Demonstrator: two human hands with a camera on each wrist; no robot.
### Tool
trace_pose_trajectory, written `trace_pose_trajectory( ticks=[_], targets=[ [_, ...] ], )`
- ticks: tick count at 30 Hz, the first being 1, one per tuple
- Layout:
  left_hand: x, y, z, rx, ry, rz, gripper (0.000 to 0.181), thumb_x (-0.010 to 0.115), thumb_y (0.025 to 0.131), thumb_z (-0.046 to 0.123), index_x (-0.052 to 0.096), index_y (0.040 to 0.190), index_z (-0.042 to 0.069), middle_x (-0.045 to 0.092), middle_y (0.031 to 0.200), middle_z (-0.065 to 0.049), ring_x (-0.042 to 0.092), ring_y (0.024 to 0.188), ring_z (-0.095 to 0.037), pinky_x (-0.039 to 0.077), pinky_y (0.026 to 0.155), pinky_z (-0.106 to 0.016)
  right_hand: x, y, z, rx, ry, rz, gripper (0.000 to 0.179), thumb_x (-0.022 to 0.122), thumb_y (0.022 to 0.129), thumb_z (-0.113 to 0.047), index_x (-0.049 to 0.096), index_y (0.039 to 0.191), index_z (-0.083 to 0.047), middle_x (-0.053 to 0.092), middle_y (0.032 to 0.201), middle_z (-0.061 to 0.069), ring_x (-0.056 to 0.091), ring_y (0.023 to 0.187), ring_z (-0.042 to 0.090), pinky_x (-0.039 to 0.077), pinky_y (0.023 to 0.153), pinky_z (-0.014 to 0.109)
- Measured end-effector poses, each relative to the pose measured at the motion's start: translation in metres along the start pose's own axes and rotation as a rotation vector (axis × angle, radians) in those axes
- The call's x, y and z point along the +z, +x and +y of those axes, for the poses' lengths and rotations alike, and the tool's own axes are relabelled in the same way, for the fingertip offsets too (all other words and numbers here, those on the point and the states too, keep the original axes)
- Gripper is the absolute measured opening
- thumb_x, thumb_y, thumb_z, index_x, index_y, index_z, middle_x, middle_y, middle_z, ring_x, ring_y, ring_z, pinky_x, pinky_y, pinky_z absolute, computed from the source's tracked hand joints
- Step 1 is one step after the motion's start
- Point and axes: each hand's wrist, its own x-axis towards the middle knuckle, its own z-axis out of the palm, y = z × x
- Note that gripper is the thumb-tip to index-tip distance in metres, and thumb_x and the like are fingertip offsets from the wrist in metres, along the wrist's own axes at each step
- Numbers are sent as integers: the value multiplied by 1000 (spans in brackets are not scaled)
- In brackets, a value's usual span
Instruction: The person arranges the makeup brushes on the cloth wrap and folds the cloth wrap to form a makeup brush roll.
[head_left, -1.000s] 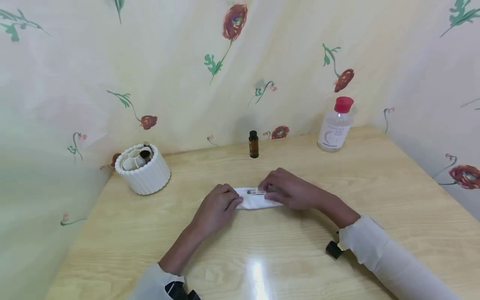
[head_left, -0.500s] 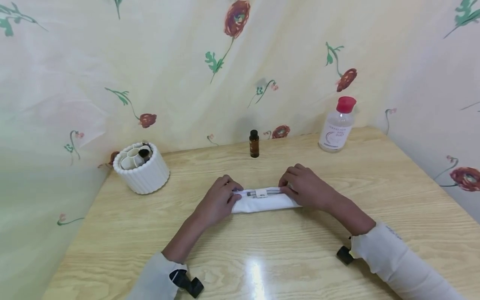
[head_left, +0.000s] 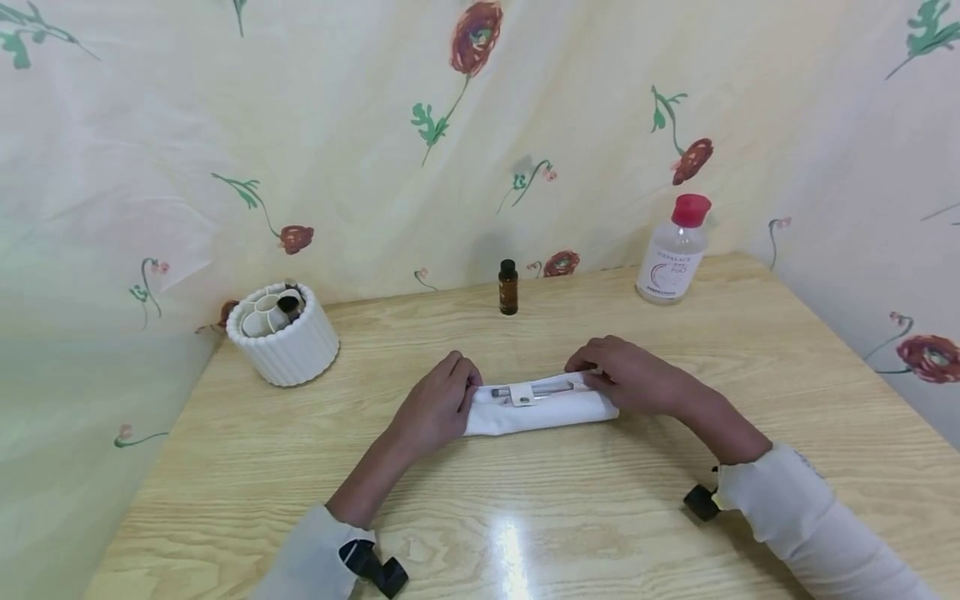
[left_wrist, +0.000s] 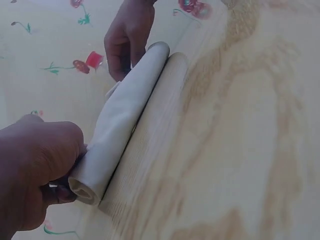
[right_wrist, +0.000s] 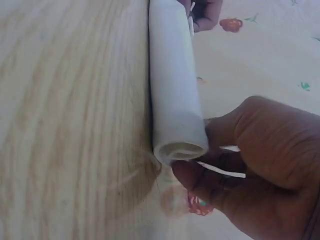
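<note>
A white roll-up pouch (head_left: 542, 419) lies lengthwise on the wooden table between my two hands. Along its top edge runs a slim silver rod (head_left: 557, 387), crossed by a small white tab (head_left: 522, 395) with a dark snap. My left hand (head_left: 441, 403) pinches the pouch's left end, thumb in front and fingers behind. At the right end my right hand (head_left: 632, 377) grips the far edge with curled fingers. Both wrist views show the white cloth coiled into a tube: its left opening is beside my left hand (left_wrist: 42, 170), its right opening at my right hand (right_wrist: 265, 160).
Behind the pouch stands a small brown bottle (head_left: 508, 288) with a black cap. A clear bottle (head_left: 670, 258) with a red cap is at the back right. To the left sits a white ribbed holder (head_left: 294, 354) with brushes. Flowered cloth covers the wall.
My right hand has moved right from the tab to the pouch's right end, uncovering the tab and rod. The pouch shows longer and slightly nearer me. My left hand stays at the left end.
</note>
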Motion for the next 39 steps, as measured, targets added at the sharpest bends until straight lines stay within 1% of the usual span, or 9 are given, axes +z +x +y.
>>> trace_pose_trajectory(
  ticks=[5,11,16,21,24,29,33,36,39],
  targets=[
    [2,-1,-3,73,39,74,6,60,96,1,60,100,5,51,95,-1,49,81,-10,48,71,-21,4,0,2,-15,-75,38,17,71,92,-5,69,105,-15,60,98,-4,51,86,15,50,72,31],
    [2,-2,-5,145,139,136,10,61,93,-1,59,100,5,49,96,-2,50,82,-10,49,67,-20,6,1,-4,-193,-323,215,16,74,87,-2,65,96,-12,58,96,0,50,90,18,51,73,31],
    [0,-1,-5,209,270,102,18,62,90,-7,56,103,3,47,96,-4,48,82,-12,49,62,-20,6,-1,-7,-273,-452,262,16,77,85,-4,70,99,-10,59,99,6,50,92,21,53,71,30],
    [-1,-6,-6,291,335,41,19,62,90,-10,51,101,2,46,94,-6,44,79,-14,46,63,-21,8,-5,-7,-321,-461,230,20,79,82,1,73,96,-12,60,99,5,52,92,20,54,72,29],
    [-2,-8,-5,322,363,34,15,57,92,-9,49,98,2,45,93,-6,42,78,-15,44,62,-21,8,-7,-7,-353,-463,215,23,78,80,6,73,94,-13,60,99,4,52,94,20,53,76,29],
    [-1,-11,-5,308,358,-4,16,57,93,-9,49,97,3,44,92,-5,41,80,-15,46,69,-23,8,-13,-7,-341,-419,168,19,74,85,3,75,99,-10,60,102,4,51,96,20,52,79,31],
    [-4,-14,-6,233,251,-72,3,58,101,8,55,100,7,47,95,0,43,86,-13,45,79,-25,7,-19,-7,-312,-348,126,19,67,93,-10,74,110,-5,60,107,4,50,98,19,50,80,34],
    [-8,-17,-4,183,197,-99,20,56,104,30,63,103,11,53,101,3,46,97,-15,43,90,-32,8,-24,-6,-309,-324,126,25,65,96,-19,74,115,-5,60,112,4,51,102,18,50,83,35],
    [-13,-22,-2,181,230,-131,30,54,104,40,66,107,13,55,107,2,47,107,-19,39,102,-40,9,-28,-6,-318,-320,143,32,69,95,-27,72,119,-6,61,119,6,54,109,19,53,86,37]
  ],
)
